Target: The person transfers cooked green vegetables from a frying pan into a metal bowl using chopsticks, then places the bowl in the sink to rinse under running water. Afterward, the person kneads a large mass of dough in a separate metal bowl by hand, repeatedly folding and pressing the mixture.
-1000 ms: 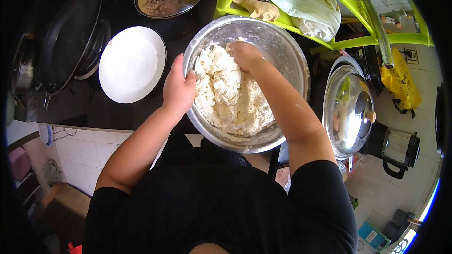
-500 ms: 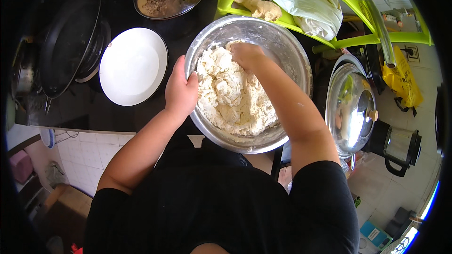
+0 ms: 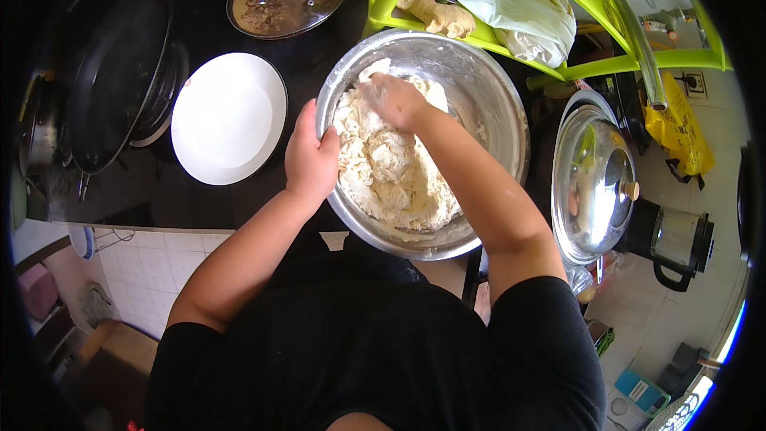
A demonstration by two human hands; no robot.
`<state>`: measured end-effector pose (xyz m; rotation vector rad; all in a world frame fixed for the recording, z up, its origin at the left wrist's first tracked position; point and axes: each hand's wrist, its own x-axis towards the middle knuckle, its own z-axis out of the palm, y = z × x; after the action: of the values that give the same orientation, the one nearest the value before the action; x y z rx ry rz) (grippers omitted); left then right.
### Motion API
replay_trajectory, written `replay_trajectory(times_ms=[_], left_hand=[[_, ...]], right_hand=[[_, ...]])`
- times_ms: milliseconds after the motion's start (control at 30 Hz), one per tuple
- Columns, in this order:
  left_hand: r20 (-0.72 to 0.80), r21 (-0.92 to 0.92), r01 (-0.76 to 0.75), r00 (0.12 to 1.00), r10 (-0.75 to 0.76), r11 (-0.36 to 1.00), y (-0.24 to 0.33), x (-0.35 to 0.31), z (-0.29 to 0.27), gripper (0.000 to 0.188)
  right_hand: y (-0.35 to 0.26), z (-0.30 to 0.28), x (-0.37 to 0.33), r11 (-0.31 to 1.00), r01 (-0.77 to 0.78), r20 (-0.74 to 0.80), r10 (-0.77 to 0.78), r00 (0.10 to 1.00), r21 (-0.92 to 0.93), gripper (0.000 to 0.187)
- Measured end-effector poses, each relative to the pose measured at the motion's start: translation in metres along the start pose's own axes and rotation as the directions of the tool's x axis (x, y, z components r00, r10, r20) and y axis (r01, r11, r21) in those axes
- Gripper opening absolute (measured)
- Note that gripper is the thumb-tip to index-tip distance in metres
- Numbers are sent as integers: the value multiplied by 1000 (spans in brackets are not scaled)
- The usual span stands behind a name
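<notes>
A large metal mixing bowl [image 3: 491,104] sits tilted toward me at the counter's front edge. Inside it lies a shaggy, pale, floury dough [image 3: 391,164], heaped mostly to the left. My left hand [image 3: 311,156] grips the bowl's left rim, thumb on the inner side and fingers around the outside. Reaching across the bowl, my right hand [image 3: 393,100] is closed on the dough near the far left wall. Its fingers are curled, slightly blurred and partly hidden by dough.
Left of the bowl is a white plate [image 3: 229,120], with a dark wok [image 3: 120,88] beyond. A glass-lidded pan [image 3: 291,0] stands behind. Green rack [image 3: 590,72] holds ginger [image 3: 439,14] and a plastic bag [image 3: 503,0]. A glass lid [image 3: 590,183] is at right.
My right hand has shifted left across the dough, toward the bowl's far left wall. A flap of dough now shows beside its fingers. My left hand keeps its grip on the rim.
</notes>
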<state>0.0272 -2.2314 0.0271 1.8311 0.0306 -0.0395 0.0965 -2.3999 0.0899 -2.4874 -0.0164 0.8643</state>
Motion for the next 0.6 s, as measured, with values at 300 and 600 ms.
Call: replay_trajectory(times_ms=[300, 600], left_hand=[[4, 4, -36, 999, 36, 999, 1, -1, 3, 48], [63, -24, 16, 998, -15, 1000, 14, 4, -4, 46]], right_hand=[[6, 71, -106, 964, -15, -280, -62, 958, -265, 97], [96, 2, -41, 995, -104, -616, 79, 783, -5, 68]])
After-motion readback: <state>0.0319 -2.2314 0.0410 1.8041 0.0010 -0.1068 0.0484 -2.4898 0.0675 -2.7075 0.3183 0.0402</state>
